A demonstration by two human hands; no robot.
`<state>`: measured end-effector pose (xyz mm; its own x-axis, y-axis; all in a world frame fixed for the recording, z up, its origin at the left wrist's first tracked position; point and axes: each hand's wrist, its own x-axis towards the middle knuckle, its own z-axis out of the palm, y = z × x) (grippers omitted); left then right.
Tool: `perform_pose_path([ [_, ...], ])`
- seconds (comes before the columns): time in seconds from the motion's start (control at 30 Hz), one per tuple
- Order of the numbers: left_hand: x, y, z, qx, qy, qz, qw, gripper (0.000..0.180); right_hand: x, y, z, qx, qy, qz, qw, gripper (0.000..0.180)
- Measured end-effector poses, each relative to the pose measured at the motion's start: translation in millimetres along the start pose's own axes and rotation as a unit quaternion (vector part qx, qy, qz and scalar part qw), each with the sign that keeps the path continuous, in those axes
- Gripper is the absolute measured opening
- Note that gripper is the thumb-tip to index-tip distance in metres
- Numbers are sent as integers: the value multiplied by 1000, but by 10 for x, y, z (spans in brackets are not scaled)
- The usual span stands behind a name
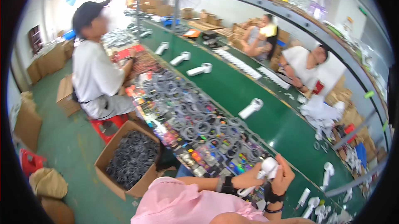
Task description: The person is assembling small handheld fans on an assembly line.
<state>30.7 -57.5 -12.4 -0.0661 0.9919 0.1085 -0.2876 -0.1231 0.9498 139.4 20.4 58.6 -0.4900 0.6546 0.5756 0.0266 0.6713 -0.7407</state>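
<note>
White handheld fan body (266, 171) — a round head on a straight handle — sits between both hands, just at the near edge of the green conveyor belt (249, 87). The left hand (248, 179) has its fingers closed around the handle from below, and the right hand (283, 175) curls its fingers over the round head from the belt side; both wrists wear dark bands. The fan body is plain white plastic, glossy, its head tilted up toward the belt.

Left of the belt, on the floor, an open cardboard box (109, 157) holds a heap of dark grey rings (133, 157), filling it nearly to the rim. Between the box and the belt runs the tabletop (143, 64), crowded with grey and clear ring-shaped parts (195, 126) lying on shiny coloured sheets.

On the belt itself lie more white fan bodies (251, 108), spaced well apart, all on their sides. Alongside the tabletop, farther up the belt, a person in a white shirt (93, 74) sits on a red stool (109, 123). Across the belt, two more people lean at its far edge among stacked cardboard cartons.
</note>
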Motion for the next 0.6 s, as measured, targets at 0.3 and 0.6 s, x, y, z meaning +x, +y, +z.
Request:
perform_pose_path([
  [0.3, -32, 212, -42, 123, -35, 35, 991, 58, 104, 227, -278, 128, -192, 66, 971, 34],
  [0.6, -62, 33, 62, 141, -82, -10, 987, 59, 6, 320, -232, 113, -133, 91, 980, 34],
])
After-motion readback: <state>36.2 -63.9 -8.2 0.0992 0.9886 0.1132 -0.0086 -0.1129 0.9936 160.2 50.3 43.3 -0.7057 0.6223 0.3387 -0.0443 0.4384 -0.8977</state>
